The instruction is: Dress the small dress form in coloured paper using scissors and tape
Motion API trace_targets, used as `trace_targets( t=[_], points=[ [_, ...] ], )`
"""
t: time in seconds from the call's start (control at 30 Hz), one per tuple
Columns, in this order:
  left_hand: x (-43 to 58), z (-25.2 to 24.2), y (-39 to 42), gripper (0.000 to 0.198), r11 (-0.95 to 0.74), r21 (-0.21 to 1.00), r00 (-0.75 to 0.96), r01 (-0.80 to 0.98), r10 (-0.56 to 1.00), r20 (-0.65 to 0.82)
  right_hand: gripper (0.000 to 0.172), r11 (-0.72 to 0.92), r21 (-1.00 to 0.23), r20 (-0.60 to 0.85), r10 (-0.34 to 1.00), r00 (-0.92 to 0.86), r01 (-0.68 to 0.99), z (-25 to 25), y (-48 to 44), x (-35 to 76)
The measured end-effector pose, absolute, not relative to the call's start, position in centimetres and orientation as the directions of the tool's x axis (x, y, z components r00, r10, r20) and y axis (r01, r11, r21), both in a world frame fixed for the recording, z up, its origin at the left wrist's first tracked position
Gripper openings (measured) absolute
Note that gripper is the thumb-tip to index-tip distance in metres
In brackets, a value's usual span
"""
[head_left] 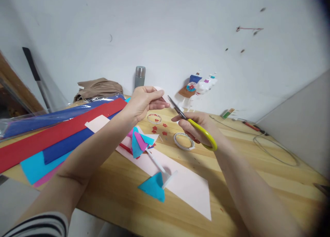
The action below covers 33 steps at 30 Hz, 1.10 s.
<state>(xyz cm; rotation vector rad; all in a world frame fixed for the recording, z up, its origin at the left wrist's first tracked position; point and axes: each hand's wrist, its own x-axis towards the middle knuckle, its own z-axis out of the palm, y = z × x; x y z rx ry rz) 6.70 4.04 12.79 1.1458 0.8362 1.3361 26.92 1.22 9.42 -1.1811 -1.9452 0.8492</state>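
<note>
Raised over the table, my left hand pinches a small pale piece of paper, largely hidden by the fingers and blending with the wall. My right hand grips yellow-handled scissors, their blades pointing up and left at that piece. Whether the blades touch it I cannot tell. Beneath the hands lie several small red flower cut-outs and a roll of white tape. Nearer me, a white stick with blue and magenta pieces rests on a pale pink sheet.
Long red and dark blue strips lie on the left. A thermos stands near the wall beside brown cloth. Small decorated figures sit at the back. A grey cable curls on the right.
</note>
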Motion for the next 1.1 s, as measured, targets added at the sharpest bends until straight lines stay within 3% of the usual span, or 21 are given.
trace_targets(
  t=[0.17, 0.57, 1.1],
  points=[
    [6.7, 12.8, 4.1, 0.027, -0.101, 0.946, 0.124, -0.308, 0.982, 0.146, 0.048, 0.300, -0.837, 0.177, 0.940, -0.292, 0.458, 9.2, 1.4, 26.8],
    [6.4, 12.8, 4.1, 0.025, -0.095, 0.936, 0.168, -0.339, 0.973, 0.160, 0.039, 0.305, -0.829, 0.181, 0.940, -0.291, 0.469, 9.5, 1.2, 26.9],
    [6.8, 12.7, 3.6, 0.024, -0.110, 0.960, 0.191, -0.257, 0.968, 0.162, 0.052, 0.485, -0.786, 0.266, 0.826, -0.497, 0.385, 8.9, 1.7, 28.0]
  ],
)
